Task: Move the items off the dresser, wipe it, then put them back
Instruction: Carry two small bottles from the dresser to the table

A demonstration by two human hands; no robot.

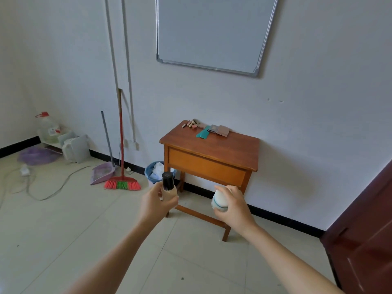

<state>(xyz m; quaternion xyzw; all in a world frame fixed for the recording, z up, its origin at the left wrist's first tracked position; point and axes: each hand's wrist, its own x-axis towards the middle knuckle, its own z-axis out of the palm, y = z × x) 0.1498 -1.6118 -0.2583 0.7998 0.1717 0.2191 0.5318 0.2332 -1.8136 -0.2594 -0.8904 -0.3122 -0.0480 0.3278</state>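
Observation:
A small wooden dresser (pixel 233 149) stands against the white wall, a little ahead of me. On its back part lie several lipstick-like tubes (pixel 191 123), a teal flat item (pixel 202 133) and brown compact cases (pixel 221 130). My left hand (pixel 156 203) is wrapped around a beige bottle with a black cap (pixel 168 184), held upright. In my right hand (pixel 234 203) sits a white round jar with a teal ring (pixel 219 201). Both hands are in front of the dresser, below its top.
A blue bin (pixel 153 172) with white paper stands left of the dresser. A red broom (pixel 122 179) and purple dustpan (pixel 102 174) lean on the wall. Cables (pixel 53 187), a fan heater and a water jug (pixel 47 128) lie at far left. A dark door (pixel 364 230) is at right.

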